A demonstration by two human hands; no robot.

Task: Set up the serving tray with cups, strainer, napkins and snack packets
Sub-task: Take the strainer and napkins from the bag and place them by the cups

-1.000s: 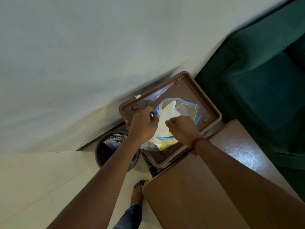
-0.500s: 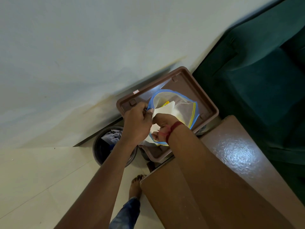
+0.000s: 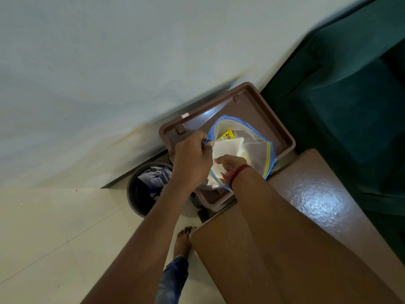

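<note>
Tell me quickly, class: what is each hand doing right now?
Left hand: closed, pinching the rim of the bag open.
Right hand: inside the bag, closed on the napkins.

The right hand (image 3: 230,165) is mostly buried in the zip bag (image 3: 254,148), its fingers hidden.

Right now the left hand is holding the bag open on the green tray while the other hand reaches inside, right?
Almost. The tray is brown, not green, as the head view shows. The left hand does hold the plastic bag open on it while the right hand reaches inside.
</note>
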